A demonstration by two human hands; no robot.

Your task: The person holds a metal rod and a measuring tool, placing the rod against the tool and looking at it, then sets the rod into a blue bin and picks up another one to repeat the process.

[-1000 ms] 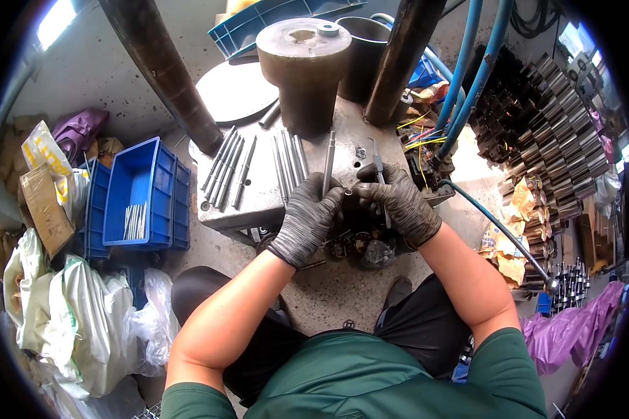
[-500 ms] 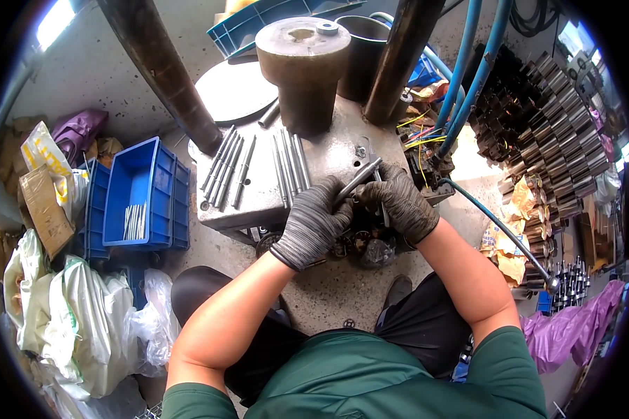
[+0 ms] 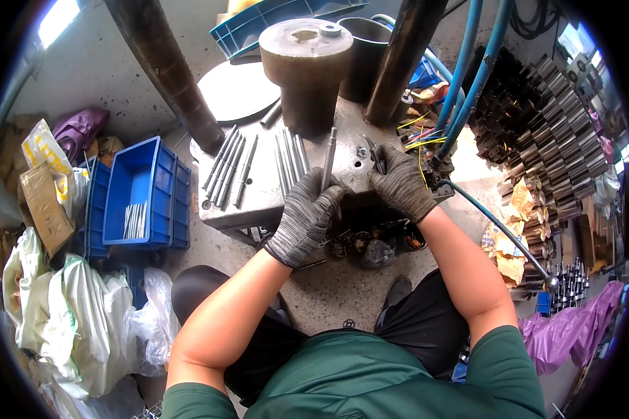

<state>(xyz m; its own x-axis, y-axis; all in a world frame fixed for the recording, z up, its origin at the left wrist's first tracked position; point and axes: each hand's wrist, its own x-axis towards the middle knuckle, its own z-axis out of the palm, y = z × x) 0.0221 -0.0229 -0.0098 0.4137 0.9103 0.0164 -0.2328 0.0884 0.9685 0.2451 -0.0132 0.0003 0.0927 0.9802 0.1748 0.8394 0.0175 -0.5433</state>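
My left hand (image 3: 302, 220), in a grey knit glove, is closed round a metal shaft (image 3: 330, 155) that stands nearly upright out of the fist. My right hand (image 3: 403, 183), gloved too, grips a small dark tool that looks like pliers (image 3: 378, 159), its tip pointing up and away; the glove hides the handles. Both hands are over the near edge of a metal worktable (image 3: 265, 202), apart from each other. Small metal rings (image 3: 360, 151) lie by the tool's tip. Left of my left hand are two groups of similar shafts, one further left (image 3: 227, 167) and one nearer (image 3: 291, 160).
A thick flanged metal cylinder (image 3: 306, 59) stands at the table's back between two dark columns (image 3: 157, 63) (image 3: 405, 63). Blue bins (image 3: 141, 188), one with shafts, stand left. Blue hoses (image 3: 468, 63) and stacked metal tubes (image 3: 562, 133) are right. Containers sit under the table edge.
My hands have moved apart. The shaft has swung from slanting between them to nearly upright in my left hand. My right hand has shifted up and away with the tool.
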